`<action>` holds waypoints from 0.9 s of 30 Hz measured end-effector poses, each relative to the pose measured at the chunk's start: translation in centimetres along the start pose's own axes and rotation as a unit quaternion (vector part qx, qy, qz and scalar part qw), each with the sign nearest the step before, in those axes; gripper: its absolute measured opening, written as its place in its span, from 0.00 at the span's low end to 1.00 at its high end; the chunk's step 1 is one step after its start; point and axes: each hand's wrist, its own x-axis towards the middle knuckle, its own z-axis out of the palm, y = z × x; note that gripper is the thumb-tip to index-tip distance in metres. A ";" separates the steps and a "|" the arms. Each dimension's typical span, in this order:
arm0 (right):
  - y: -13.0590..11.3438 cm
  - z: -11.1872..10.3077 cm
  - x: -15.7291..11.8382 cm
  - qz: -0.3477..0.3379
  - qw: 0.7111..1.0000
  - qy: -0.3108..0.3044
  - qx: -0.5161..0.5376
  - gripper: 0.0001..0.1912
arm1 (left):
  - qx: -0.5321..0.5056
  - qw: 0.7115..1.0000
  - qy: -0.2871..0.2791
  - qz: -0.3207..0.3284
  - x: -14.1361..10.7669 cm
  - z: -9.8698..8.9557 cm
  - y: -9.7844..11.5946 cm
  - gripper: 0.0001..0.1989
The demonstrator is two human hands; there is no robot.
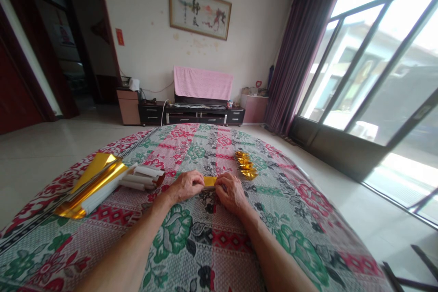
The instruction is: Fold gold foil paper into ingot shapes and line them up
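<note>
Between my hands lies a small strip of gold foil paper (210, 182), low over the middle of the table. My left hand (186, 185) pinches its left end with curled fingers. At the other end my right hand (231, 190) is closed on the paper too, so both ends are hidden under fingers. Just beyond my right hand stands a row of several folded gold foil pieces (245, 164). Left of my left hand are several white paper rolls (140, 177), next to a curling stack of gold foil sheets (99, 187).
A flowered cloth (178, 228) covers the round table. Past its far edge is a low black TV cabinet (195, 114) with a pink cloth (203, 83) draped above it. Large windows (372, 64) and a purple curtain (297, 50) stand on the right.
</note>
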 end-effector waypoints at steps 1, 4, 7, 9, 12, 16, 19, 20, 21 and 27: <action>-0.1 0.0 0.0 -0.002 1.000 0.004 0.003 0.08 | 0.004 1.000 0.004 0.000 0.1 0.0 0.1 0.06; -0.4 -0.2 0.0 -0.017 0.999 0.028 0.005 0.07 | 0.020 0.999 0.028 0.008 0.3 0.1 0.6 0.06; -0.7 -0.3 0.1 -0.029 0.998 0.058 -0.007 0.05 | 0.038 0.996 0.069 0.033 0.7 0.2 1.1 0.06; -0.7 -0.1 0.2 -0.029 0.997 0.072 -0.009 0.04 | 0.059 0.992 0.109 0.040 0.8 0.1 1.4 0.07; -0.4 0.3 0.5 -0.013 0.994 0.106 0.019 0.06 | 0.087 0.979 0.184 0.028 0.9 0.0 2.0 0.08; 0.0 0.9 0.9 0.034 0.978 0.183 0.089 0.06 | 0.092 0.974 0.203 0.048 0.9 0.4 3.2 0.04; 0.0 1.3 1.2 0.099 0.955 0.196 0.199 0.06 | 0.090 0.982 0.155 0.068 0.8 1.1 3.9 0.06; -0.1 1.5 1.2 0.123 0.942 0.189 0.249 0.07 | 0.091 0.983 0.141 0.073 0.8 1.3 4.0 0.09; -0.3 1.6 1.3 0.144 0.926 0.182 0.297 0.08 | 0.093 0.984 0.126 0.080 0.8 1.5 4.0 0.12; -1.3 2.2 1.7 0.224 0.803 0.129 0.537 0.13 | 0.136 0.980 0.101 0.101 0.8 1.9 3.1 0.22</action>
